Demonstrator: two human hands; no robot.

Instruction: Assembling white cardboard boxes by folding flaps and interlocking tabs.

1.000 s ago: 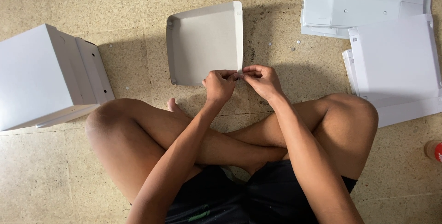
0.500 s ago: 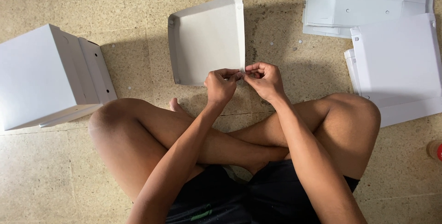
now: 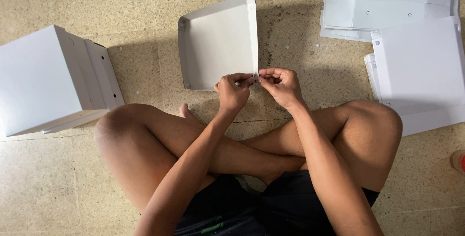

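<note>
A white cardboard box tray (image 3: pixel 218 42) lies open side up on the speckled floor in front of my crossed legs. My left hand (image 3: pixel 232 92) pinches its near right corner with thumb and forefinger. Facing it, my right hand (image 3: pixel 281 85) pinches the same corner from the right side. The fingertips of both hands meet at the corner, which they partly hide.
A stack of finished white boxes (image 3: pixel 48 81) stands at the left. Flat white box blanks (image 3: pixel 387 3) lie at the top right, with more sheets (image 3: pixel 421 71) at the right. A red-capped object (image 3: pixel 458 161) sits at the right edge. Small paper dots litter the floor.
The tray and both hands sit slightly further right and down in view as the camera shifts; the hands stay pinched on the same corner.
</note>
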